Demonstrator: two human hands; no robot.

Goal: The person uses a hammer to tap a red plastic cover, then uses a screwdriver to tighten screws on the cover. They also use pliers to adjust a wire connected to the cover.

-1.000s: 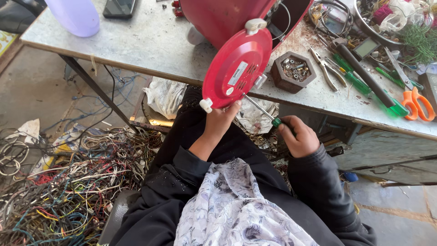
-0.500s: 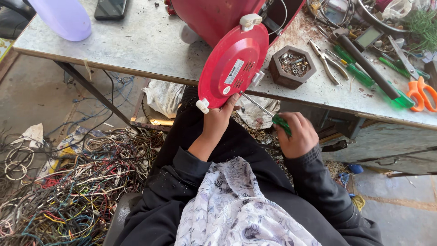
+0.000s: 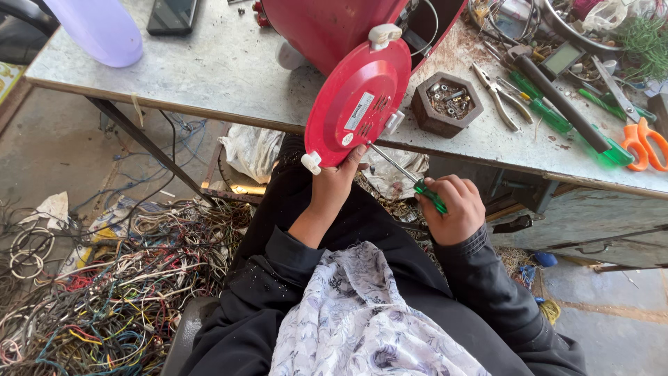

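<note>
Head: left hand (image 3: 334,184) grips round red plastic disc (image 3: 357,104).

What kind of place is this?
Probably a repair workshop: a person's right hand works a screwdriver on a red round cover, hand tools clutter the workbench, and tangled wires lie on the floor.

Bright, even daylight fills the head view, and the grey table (image 3: 209,69) top and the concrete floor at the right look pale and slightly washed out. Shadows are soft: a dim band lies under the table's front edge, and the red disc (image 3: 358,104) shows only a mild sheen, with no hard glare. Focus is sharp across most of the frame, down to single strands in the wire heap (image 3: 104,292), while lines bow slightly toward the corners from the wide lens.
</note>
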